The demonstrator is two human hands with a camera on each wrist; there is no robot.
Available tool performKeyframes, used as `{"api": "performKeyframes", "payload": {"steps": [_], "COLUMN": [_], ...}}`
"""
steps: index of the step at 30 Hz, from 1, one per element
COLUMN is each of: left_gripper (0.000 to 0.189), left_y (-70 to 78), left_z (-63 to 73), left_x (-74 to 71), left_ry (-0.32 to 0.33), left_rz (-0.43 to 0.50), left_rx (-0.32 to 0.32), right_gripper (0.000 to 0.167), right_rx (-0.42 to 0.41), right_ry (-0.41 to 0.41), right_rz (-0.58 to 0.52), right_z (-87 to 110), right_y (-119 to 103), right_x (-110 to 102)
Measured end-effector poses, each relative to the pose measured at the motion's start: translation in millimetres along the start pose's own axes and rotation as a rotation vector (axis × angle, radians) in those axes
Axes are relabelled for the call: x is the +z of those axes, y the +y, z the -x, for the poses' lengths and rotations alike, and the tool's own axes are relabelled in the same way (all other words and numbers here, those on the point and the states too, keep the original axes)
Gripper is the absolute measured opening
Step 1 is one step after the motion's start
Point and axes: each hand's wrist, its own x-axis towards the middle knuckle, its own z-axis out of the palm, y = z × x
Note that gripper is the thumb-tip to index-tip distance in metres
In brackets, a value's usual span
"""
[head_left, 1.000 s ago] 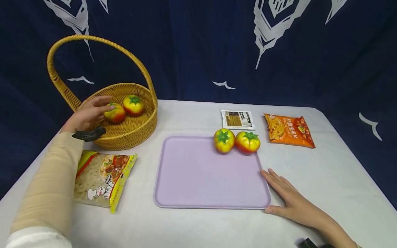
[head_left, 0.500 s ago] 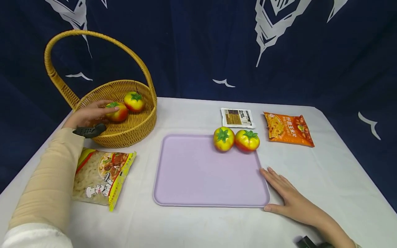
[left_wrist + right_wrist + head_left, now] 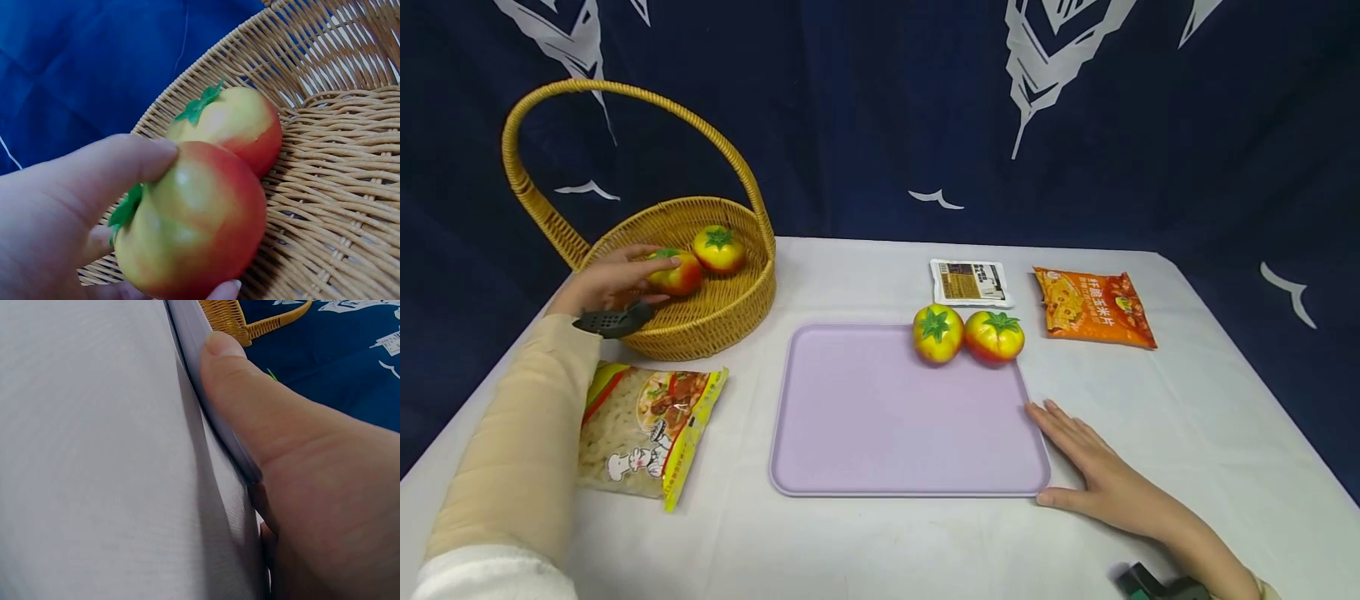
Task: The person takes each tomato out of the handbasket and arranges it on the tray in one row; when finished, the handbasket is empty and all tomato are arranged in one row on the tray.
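Inside the wicker basket [image 3: 730, 321], my left hand [image 3: 613, 279] holds a yellow-and-red tomato [image 3: 194, 225] with a green leafy top. Its thumb [image 3: 125, 162] lies over the upper side, and fingertips show at the lower side. A second tomato [image 3: 720, 249] sits right behind it in the basket. My right hand [image 3: 1105, 483] lies on the table with fingers extended, thumb and fingertips at the right edge of the lilac tray [image 3: 880, 417]. Two more tomatoes, one [image 3: 937, 333] beside the other [image 3: 994, 337], are at the tray's back right corner.
A yellow-edged food bag [image 3: 647, 433] lies in front of the basket, near my left forearm. Behind the tray are a small white packet [image 3: 972, 283] and an orange snack bag [image 3: 1096, 307]. The basket's tall handle [image 3: 647, 96] arches over its opening.
My left hand has settled from over the tomato to around it, its fingers now gripping the fruit. My right hand stays at the tray's edge.
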Motion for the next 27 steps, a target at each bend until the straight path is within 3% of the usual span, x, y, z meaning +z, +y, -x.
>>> {"api": "performKeyframes", "payload": {"steps": [6,12,15,19,27], "left_gripper": [0.079,0.076,0.064,0.058,0.058], "left_y": [9.8,32.7,48.5,65.3,79.6], "left_z": [19.7,46.0,53.9,57.2,38.1], "left_x": [5.1,27.5,48.7,85.9,151.6], "left_ry": [0.102,0.151,0.145,0.124,-0.019], "left_rz": [-0.05,-0.154,-0.142,-0.097,-0.138], "left_rx": [0.038,0.155,0.253,0.33,0.397], "right_gripper": [0.091,0.092,0.091,0.09,0.089], "right_rx": [0.009,0.007,-0.003,-0.015,0.006], "right_ry": [-0.005,0.0,0.004,0.006,-0.019], "right_rz": [0.005,0.009,0.005,-0.001,-0.022], "right_z": [2.0,2.0,0.4,0.5,-0.2], "right_y": [1.0,1.9,1.8,0.8,-0.3], "right_x": [-0.1,-0.1,0.0,-1.2,-3.5]}}
